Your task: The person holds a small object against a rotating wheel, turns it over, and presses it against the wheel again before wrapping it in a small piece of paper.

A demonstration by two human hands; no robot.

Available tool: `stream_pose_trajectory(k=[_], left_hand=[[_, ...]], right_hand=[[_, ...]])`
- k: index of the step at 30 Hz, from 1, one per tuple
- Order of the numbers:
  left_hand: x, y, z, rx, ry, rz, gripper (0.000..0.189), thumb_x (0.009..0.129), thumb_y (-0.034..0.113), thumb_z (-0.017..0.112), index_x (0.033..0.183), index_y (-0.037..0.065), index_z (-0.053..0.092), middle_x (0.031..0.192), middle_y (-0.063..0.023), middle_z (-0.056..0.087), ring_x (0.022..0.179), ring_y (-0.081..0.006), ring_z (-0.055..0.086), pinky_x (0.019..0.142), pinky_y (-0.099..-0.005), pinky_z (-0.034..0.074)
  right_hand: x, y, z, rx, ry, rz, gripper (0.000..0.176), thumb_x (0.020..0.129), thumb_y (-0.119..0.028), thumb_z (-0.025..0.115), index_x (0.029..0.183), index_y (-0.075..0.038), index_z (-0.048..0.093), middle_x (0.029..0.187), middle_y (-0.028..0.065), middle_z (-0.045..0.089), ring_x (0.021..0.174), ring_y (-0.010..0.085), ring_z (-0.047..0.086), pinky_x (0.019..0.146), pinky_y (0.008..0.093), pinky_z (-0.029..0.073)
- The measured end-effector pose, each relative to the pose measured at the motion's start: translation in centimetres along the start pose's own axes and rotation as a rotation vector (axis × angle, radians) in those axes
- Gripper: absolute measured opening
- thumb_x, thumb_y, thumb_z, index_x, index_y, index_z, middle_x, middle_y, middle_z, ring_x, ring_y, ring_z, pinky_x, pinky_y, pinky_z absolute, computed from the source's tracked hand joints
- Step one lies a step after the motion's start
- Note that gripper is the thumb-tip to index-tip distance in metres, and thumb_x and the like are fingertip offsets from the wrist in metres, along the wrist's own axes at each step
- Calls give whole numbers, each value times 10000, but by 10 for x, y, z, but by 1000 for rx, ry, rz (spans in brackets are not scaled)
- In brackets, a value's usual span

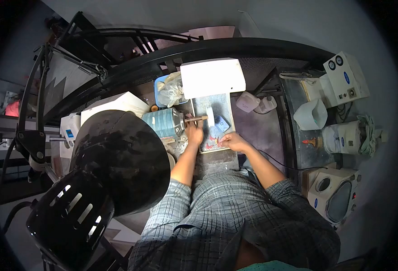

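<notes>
A bench polishing motor (pixel 163 123) with a blue-green ribbed body lies level in front of me. Its brownish spindle (pixel 196 119) points right, towards a white buffing wheel (pixel 210 116). My left hand (pixel 194 133) is just below the spindle, its fingertips at or against it; how far they close is hidden. Over the tray's front right part, my right hand (pixel 233 142) is pinched closed around something too small to make out. Beneath and behind the hands is a shallow grey tray (pixel 201 101), holding a blue block (pixel 221 124) and small red bits (pixel 209 146).
A large black lamp shade (pixel 120 162) fills the near left. Behind the tray stands a white box-shaped hood (pixel 212 77), beside a blue basin (pixel 159 84) of plastic bags. Plastic jugs (pixel 248 102) stand to the right. Further right, a side table holds white machines (pixel 347 77) and a red-tipped brush (pixel 313 142).
</notes>
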State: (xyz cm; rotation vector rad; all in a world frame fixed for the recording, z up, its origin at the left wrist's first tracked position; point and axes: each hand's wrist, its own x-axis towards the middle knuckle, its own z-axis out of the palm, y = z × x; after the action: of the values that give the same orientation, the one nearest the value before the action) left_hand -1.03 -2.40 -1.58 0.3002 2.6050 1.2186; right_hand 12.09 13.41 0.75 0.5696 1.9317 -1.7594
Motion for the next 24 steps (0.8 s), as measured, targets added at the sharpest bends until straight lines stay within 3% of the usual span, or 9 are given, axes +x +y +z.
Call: stream_pose_trajectory(k=[5, 8, 10, 13, 15, 17, 19, 22, 24], left_hand=[[-47, 2, -21, 0, 27, 28, 549, 823, 414, 503, 1107, -55, 509, 1112, -230, 427, 1082, -345, 369, 957, -376, 264], [-68, 20, -49, -6, -179, -1, 550, 793, 362, 556, 1131, -65, 477, 1142, -251, 426, 1088, -363, 379, 950, -391, 283], [-81, 34, -58, -2, -151, 133, 493, 801, 364, 556, 1067, -50, 532, 1040, -219, 485, 1045, -336, 426, 921, -374, 313], [-99, 68, -76, 212, -226, 396, 487, 793, 338, 562, 1094, -42, 514, 1140, -210, 451, 1075, -342, 412, 926, -403, 307], [-100, 77, -81, 302, -313, 463, 515, 795, 326, 552, 1140, -47, 470, 1183, -205, 420, 1090, -337, 398, 932, -406, 295], [-99, 82, -81, 399, -329, 580, 537, 795, 315, 545, 1162, -61, 433, 1203, -197, 401, 1103, -332, 385, 935, -401, 287], [-95, 86, -83, 436, -319, 599, 566, 798, 327, 536, 1172, -78, 406, 1211, -191, 391, 1098, -330, 383, 922, -406, 293], [-95, 88, -85, 432, -351, 606, 464, 789, 280, 556, 1111, -46, 478, 1167, -182, 427, 1064, -323, 408, 904, -409, 305], [-95, 83, -83, 146, -248, 644, 314, 771, 179, 582, 1018, -10, 547, 1051, -170, 498, 964, -326, 472, 835, -394, 366]], right_hand=[[-4, -3, 7, 43, 35, -71, 123, 771, -46, 599, 856, 42, 601, 804, 68, 629, 753, 110, 571, 706, 237, 443], [-4, -12, 20, 42, 84, -187, 174, 787, -99, 591, 893, 40, 594, 815, 72, 621, 716, 115, 569, 651, 246, 455], [-5, -32, 28, 156, 80, -111, 213, 801, -113, 585, 949, 39, 573, 837, 77, 613, 719, 117, 571, 631, 245, 461], [-2, -50, 32, 315, 50, -31, 332, 831, -159, 571, 1098, 27, 504, 889, 90, 592, 724, 124, 576, 577, 240, 468], [4, -56, 32, 547, 13, -16, 361, 832, -171, 577, 1127, 19, 492, 901, 95, 589, 739, 130, 581, 593, 248, 482], [-3, -68, 26, 468, 17, 62, 364, 832, -165, 576, 1126, 32, 489, 932, 108, 587, 772, 153, 591, 643, 266, 498], [2, -63, 23, 525, 4, -58, 365, 829, -159, 578, 1116, 48, 490, 971, 127, 582, 822, 174, 596, 712, 274, 498], [-1, -61, 19, 526, 10, -60, 382, 829, -137, 573, 1135, 63, 463, 1004, 143, 575, 866, 201, 597, 754, 273, 486], [-5, -61, 19, 557, -3, -62, 392, 831, -109, 562, 1160, 64, 440, 1026, 145, 563, 879, 189, 584, 772, 277, 480]])
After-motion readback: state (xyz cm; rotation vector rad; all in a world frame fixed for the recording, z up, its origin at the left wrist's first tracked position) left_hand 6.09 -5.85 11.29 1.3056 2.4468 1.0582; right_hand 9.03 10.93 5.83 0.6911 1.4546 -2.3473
